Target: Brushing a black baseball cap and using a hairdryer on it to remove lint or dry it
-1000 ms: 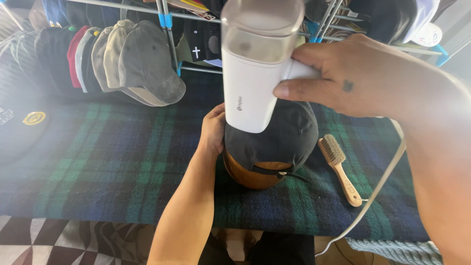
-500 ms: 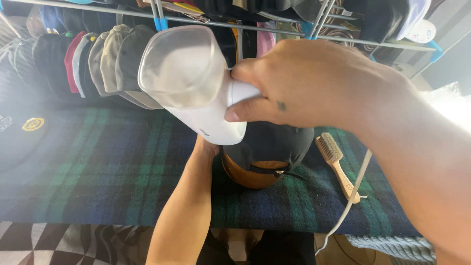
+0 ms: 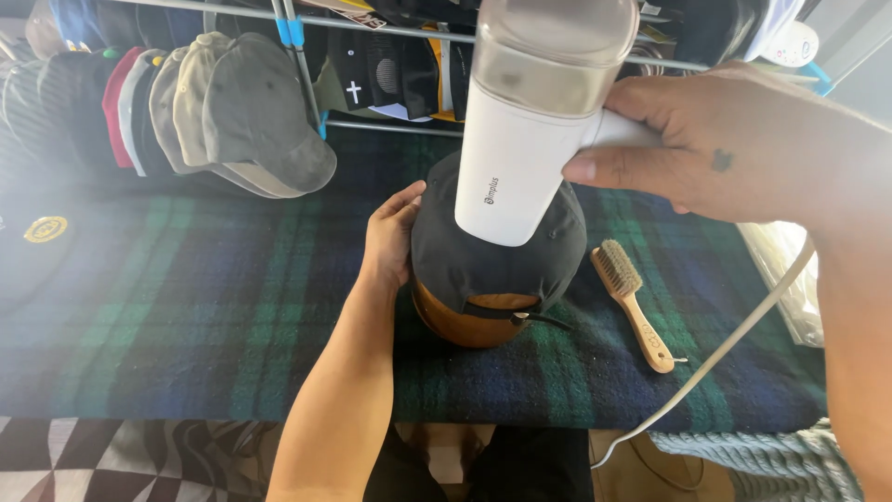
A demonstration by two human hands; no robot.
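A black cap [image 3: 483, 260] sits over a round wooden form [image 3: 465, 321] on a blue and green plaid cloth [image 3: 186, 307]. My left hand [image 3: 390, 237] rests flat against the cap's left side, fingers apart. Above the cap, my right hand [image 3: 706, 149] grips the handle of a white handheld steamer [image 3: 530, 130] with a clear tank on top. The steamer's head hangs just over the cap's crown and hides part of it. Its white cord [image 3: 715, 353] runs down to the right.
A wooden-handled brush [image 3: 632, 302] lies right of the cap. A row of caps [image 3: 186, 112] hangs on a metal rack [image 3: 297, 46] at the back left, with more caps behind the steamer. A clear plastic bag [image 3: 790, 279] lies at the right edge.
The steamer swung from tilted toward the left back to upright over the cap's crown. My left hand stayed on the cap's side.
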